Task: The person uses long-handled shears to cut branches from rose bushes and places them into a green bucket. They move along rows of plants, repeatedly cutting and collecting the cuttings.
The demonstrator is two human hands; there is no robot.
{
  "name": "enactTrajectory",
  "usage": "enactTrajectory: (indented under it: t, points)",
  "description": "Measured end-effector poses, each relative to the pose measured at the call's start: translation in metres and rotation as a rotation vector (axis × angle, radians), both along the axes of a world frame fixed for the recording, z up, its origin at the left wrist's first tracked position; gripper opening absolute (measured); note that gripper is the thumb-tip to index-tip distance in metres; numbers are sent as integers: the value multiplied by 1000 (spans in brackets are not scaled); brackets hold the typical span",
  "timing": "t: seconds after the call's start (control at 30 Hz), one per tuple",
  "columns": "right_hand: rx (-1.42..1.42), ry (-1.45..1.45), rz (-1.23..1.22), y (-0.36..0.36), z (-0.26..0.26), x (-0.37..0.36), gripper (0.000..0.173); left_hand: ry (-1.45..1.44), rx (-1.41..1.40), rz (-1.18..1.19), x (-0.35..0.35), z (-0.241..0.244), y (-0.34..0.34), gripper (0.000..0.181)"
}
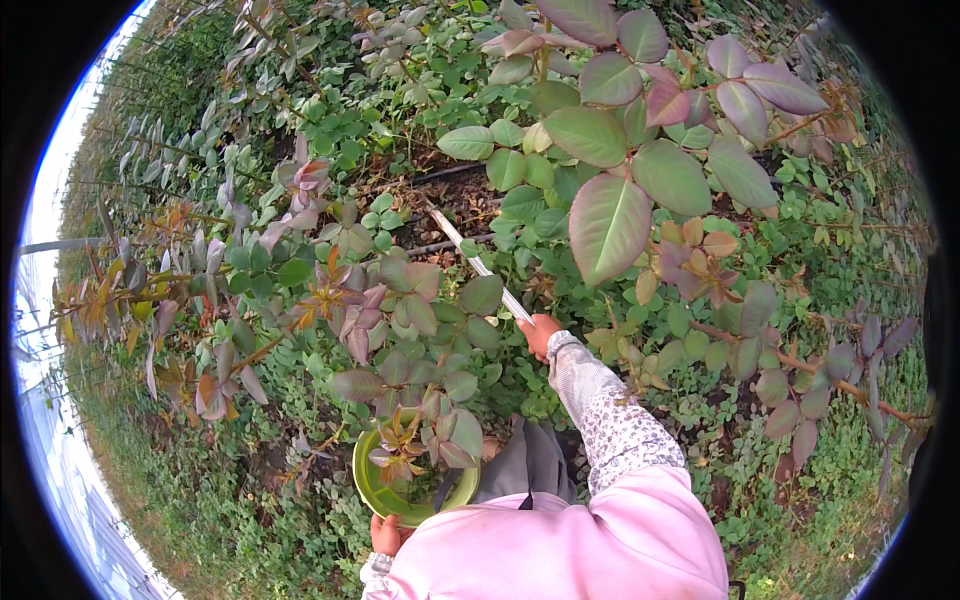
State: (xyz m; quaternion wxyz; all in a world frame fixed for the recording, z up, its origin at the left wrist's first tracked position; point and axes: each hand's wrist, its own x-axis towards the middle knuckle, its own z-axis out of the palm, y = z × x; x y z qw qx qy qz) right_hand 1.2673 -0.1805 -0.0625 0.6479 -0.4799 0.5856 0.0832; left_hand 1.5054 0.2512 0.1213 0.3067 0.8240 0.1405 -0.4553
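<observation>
My right hand (538, 337) is closed around the near end of a long, pale stick (480, 264). The stick slants up and left, and its far tip is over bare soil and dry leaves (457, 206) between the rose bushes. Low in the view, my left hand (387, 534) grips the rim of a yellow-green plastic bucket (364, 480) beside my body. A rose shoot with reddish leaves (397, 450) hangs over the bucket, hiding part of its inside; some green plant matter and a dark strip show within.
Large rose leaves (611, 225) on tall stems stand close at the upper right. More rose shoots (360, 307) spread across the left. Dark thin hoses (450, 174) run along the soil. Low green weeds surround me, and pale sheeting (60, 465) lines the left edge.
</observation>
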Motion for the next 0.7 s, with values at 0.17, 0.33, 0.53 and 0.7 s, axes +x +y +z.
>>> enactTrajectory:
  t: [0.17, 0.33, 0.53, 0.7]
  points:
    - [-171, 54, 31, 25, -13, -18, 45, 25, 0, 32, -4, -9, 8, 32]
    - [-200, 88, 48, 39, -23, -27, 47, 18, 10, 19, -3, -12, 9, 28]
    - [-419, 83, 65, 48, -6, -41, 43, 20, -94, 105, -7, -12, 6, 31]
    - [-414, 95, 28, 49, 12, -51, 44, 40, -54, 59, -5, -13, 2, 33]
